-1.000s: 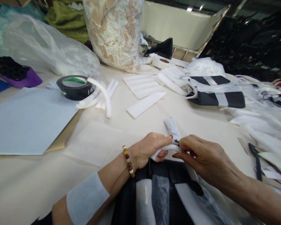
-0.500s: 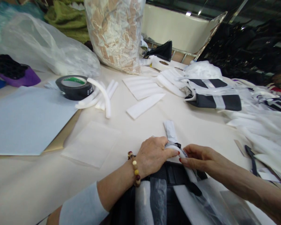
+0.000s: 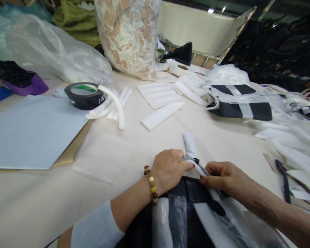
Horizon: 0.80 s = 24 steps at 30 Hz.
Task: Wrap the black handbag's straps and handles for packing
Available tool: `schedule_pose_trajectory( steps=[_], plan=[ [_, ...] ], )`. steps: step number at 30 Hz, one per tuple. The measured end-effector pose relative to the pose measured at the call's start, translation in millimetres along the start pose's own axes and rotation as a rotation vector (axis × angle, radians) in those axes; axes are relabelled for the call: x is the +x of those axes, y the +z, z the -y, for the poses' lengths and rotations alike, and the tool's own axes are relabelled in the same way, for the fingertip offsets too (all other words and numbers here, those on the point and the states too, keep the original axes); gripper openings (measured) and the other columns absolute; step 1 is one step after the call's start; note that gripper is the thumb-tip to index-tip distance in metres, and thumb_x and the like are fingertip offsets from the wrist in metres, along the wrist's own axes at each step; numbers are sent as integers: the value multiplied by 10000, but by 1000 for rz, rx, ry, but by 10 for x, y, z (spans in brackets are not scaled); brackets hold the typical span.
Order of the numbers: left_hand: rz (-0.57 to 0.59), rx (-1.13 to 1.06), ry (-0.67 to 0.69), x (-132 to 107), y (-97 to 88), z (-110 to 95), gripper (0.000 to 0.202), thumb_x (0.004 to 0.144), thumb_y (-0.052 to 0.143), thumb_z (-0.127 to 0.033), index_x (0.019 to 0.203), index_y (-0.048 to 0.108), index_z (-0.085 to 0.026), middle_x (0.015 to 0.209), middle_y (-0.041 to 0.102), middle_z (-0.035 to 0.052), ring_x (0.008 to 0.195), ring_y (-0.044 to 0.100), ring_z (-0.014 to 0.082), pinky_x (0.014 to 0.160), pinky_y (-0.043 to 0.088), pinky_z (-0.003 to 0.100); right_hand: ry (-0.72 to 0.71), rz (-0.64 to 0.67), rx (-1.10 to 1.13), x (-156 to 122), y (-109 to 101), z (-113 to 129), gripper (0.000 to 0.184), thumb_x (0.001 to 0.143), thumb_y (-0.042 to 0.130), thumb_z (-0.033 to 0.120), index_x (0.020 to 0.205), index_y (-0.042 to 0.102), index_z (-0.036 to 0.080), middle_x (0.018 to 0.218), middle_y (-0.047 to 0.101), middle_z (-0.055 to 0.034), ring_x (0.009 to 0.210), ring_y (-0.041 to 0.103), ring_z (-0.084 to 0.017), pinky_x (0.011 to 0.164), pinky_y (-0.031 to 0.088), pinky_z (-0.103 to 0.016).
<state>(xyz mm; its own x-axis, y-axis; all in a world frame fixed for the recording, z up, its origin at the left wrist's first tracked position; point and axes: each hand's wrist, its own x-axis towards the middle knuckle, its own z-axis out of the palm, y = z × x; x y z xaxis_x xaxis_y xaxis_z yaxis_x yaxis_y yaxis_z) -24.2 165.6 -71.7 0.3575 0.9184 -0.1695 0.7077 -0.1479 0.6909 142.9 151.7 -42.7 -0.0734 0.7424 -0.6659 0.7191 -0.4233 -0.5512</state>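
Note:
A black bag (image 3: 188,193) lies at the near edge of the cream table (image 3: 28,199), with white foam and clear film wrapped over it. Its handle (image 3: 190,146) is wrapped in white and sticks out away from me. My left hand (image 3: 169,167), with a bead bracelet at the wrist, is closed over the base of that wrapped handle. My right hand (image 3: 222,177) pinches the white wrapping right beside it, fingers pressed together. The two hands almost touch.
A black tape roll (image 3: 84,95) and white foam tubes (image 3: 116,105) lie at the left centre. Pale blue sheets (image 3: 28,131) cover the left. Another wrapped black bag (image 3: 240,103) sits at the right, foam strips (image 3: 161,115) in the middle, big plastic bags (image 3: 129,34) behind, scissors (image 3: 284,179) far right.
Both hands have sunk lower onto the bag's top edge. My right hand slid down from the handle's tip to the wrapping at its base; my left hand turned palm down over it.

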Motion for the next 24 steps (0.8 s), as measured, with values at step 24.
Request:
schedule_pose_trajectory(
  steps=[24],
  plan=[
    [-143,-93,23,-416,-583,-17,415,784,481,-410,1085,548,-133,1034,610,97,931,548,209,775,381,267,-119,-495,-188,-693,-471,-571,454,590,523,632,840,663,280,945,670,-123,889,594,-343,775,451,-483]
  ],
)
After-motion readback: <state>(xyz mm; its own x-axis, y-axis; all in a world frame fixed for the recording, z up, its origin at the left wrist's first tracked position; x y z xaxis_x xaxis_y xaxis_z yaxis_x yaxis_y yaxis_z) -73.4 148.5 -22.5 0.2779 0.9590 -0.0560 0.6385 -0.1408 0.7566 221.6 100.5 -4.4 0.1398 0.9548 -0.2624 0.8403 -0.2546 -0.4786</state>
